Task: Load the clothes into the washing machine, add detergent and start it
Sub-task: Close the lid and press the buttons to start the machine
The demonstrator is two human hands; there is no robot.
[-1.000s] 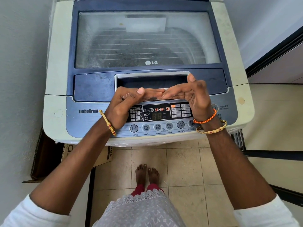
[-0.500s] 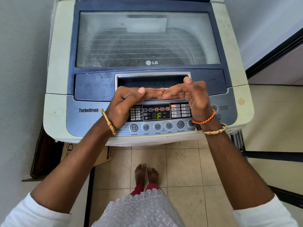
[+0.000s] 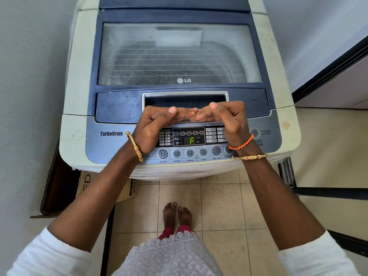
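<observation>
A top-loading washing machine [image 3: 75, 76] stands before me with its glass lid [image 3: 179, 54] down; something dark and blurred shows through the glass. My left hand [image 3: 157, 124] and my right hand [image 3: 225, 118] hover over the lid's front edge, just below the handle recess [image 3: 185, 100]. Their curled fingers point at each other and the fingertips almost touch, each thumb lying on top. Neither hand holds anything. Between my wrists, the control panel's display [image 3: 189, 139] is lit and shows a green F. No detergent is in view.
A row of round buttons [image 3: 189, 153] runs along the panel's front, and the power button [image 3: 254, 133] is at its right. A cardboard box [image 3: 59, 186] leans between machine and left wall. A dark door frame [image 3: 328, 76] is at the right, tiled floor [image 3: 219, 206] below.
The display went from dim digits to a green F. My right thumb came down onto my fingers and the hand curled more. The lid stayed down.
</observation>
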